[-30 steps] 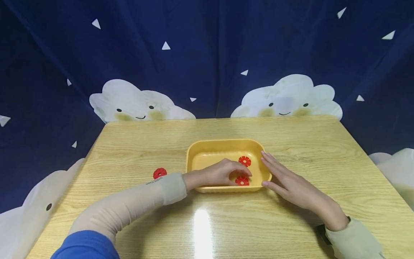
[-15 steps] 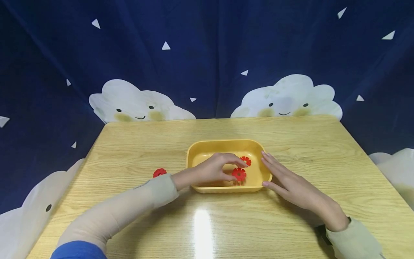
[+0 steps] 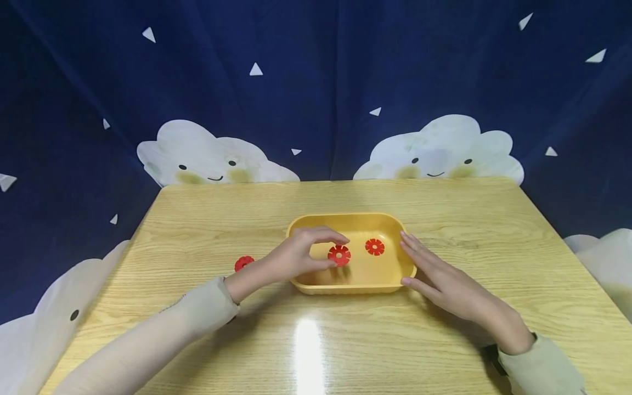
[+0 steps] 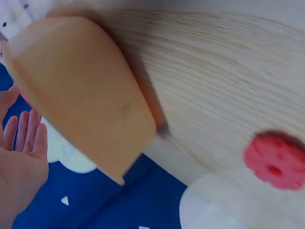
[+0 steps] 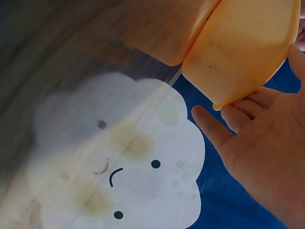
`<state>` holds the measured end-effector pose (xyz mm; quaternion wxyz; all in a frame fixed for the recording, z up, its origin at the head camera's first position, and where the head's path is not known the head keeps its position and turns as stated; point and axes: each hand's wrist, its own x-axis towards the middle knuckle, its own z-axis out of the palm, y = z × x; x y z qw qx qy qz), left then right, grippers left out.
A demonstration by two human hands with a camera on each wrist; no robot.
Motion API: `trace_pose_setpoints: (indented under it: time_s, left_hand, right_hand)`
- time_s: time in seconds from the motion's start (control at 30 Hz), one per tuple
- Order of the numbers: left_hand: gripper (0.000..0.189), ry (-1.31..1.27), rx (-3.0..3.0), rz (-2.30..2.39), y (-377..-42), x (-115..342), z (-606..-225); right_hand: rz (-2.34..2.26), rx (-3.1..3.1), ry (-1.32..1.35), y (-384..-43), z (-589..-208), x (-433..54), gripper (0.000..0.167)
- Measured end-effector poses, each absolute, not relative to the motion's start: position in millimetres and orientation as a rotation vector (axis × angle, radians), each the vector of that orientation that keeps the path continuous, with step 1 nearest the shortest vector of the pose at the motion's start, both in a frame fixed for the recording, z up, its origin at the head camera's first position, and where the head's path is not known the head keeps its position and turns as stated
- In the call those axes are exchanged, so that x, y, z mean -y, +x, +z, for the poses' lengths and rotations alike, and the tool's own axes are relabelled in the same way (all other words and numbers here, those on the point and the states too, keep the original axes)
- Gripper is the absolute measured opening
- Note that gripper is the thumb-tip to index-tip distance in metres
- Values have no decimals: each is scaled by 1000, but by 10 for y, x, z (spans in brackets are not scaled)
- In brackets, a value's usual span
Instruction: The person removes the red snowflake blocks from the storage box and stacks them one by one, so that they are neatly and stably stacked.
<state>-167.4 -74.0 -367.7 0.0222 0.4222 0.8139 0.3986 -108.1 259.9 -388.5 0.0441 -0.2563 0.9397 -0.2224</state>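
In the head view, my left hand [image 3: 297, 253] pinches a red notched plastic disc [image 3: 339, 255] between thumb and fingers, over the left half of the yellow tray [image 3: 345, 288]. A second red notched disc [image 3: 374, 247] lies flat on the tray's floor, to the right. My right hand [image 3: 451, 285] rests its fairly straight fingers and thumb against the tray's right rim. In the left wrist view, the left hand [image 4: 21, 167] shows beside the tray's outer wall [image 4: 90, 90], the held disc mostly hidden. The right wrist view shows the right hand [image 5: 271, 143] touching the tray [image 5: 243, 47].
Left of the tray, a red disc or small stack of discs [image 3: 244, 263] lies on the wooden table [image 3: 444, 208], partly behind my left forearm. It also shows in the left wrist view as a red disc [image 4: 276, 161]. A dark blue curtain [image 3: 316, 82] hangs behind.
My left hand has moved left across the tray, carrying the red disc from the right side, near the front wall, to the left half. The right hand has stayed at the rim.
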Motion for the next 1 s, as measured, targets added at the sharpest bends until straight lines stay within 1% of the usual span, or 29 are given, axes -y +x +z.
trace_pose_setpoints:
  time_s: [0.1, 0.63, 1.0]
  left_hand:
    - [49, 1247, -2555, 1227, -1642, 874, -3648]
    - [46, 1090, -2749, 1329, -1477, 1603, -3631]
    - [43, 892, -2908, 1276, -1418, 2095, -3828]
  right_hand:
    - [-685, -2869, -781, -1080, -3892, -2602, 72]
    - [-687, -2866, -778, -1075, -3907, -2596, 72]
    - [-684, -2863, -778, -1078, -3903, -2591, 73]
